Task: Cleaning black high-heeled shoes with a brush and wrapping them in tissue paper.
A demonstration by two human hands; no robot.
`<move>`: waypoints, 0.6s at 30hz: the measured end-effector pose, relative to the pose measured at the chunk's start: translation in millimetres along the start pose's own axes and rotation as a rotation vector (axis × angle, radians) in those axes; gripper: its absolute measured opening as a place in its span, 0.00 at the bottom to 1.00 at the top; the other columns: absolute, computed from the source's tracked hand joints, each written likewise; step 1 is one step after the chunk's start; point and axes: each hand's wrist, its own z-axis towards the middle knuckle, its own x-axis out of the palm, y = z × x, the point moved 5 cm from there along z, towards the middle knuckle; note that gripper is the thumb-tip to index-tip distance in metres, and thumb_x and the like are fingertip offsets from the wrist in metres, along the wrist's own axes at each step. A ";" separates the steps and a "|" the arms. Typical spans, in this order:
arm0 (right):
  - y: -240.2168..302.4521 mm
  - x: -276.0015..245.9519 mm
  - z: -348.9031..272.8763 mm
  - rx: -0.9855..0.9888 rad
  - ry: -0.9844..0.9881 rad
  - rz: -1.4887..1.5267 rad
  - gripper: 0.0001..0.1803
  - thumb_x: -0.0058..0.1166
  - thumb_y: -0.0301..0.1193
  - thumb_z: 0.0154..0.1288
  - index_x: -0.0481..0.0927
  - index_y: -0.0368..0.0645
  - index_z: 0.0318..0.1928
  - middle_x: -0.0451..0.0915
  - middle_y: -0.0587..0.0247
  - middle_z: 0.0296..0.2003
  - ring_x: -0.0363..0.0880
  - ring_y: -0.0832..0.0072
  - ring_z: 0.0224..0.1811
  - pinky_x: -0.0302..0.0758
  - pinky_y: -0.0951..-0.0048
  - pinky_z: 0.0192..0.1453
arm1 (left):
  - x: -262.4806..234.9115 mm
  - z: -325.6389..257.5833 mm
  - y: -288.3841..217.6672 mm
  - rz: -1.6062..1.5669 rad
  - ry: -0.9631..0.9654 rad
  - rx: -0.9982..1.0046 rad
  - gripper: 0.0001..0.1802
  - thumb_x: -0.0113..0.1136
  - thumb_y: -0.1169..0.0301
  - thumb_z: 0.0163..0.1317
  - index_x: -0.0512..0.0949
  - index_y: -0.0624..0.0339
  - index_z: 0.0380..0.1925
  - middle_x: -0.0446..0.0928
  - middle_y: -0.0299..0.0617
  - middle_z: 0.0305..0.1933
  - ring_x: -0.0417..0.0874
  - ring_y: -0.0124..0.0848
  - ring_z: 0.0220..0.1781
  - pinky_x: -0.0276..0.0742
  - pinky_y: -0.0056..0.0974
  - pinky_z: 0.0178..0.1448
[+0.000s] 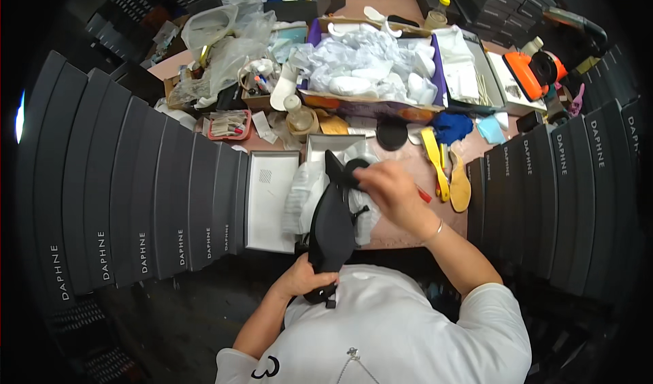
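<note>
Landmark: the open box. Far left of it, dark grey boxes are stacked in a row, presumably kept within reach; sideways room is bounded there. Directly left, a shallow white lid is laid hollow side up. At the box's near side, the black shoe is held tilted, apparently sole upward, past the front edge of the worktop. Its lower end is pinched between thumb and fingers of the left hand, seemingly braced near the white shirt for steadiness. At the box's right side, the right hand is raised, fingers curled beside a round black thing; blurred, so whether it is gripped cannot be told. Farther right, a yellow tool is laid lengthwise; beyond it, room is bounded by a second stack.
</note>
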 end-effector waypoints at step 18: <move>-49.5 -9.3 -118.4 0.426 0.146 -0.082 0.10 0.62 0.28 0.56 0.80 0.39 0.37 0.78 0.55 0.33 0.79 0.55 0.37 0.75 0.58 0.43 | 11.6 -4.0 -6.9 -0.001 -0.002 -0.022 0.16 0.64 0.78 0.54 0.76 0.67 0.44 0.80 0.42 0.35 0.81 0.30 0.38 0.77 0.36 0.47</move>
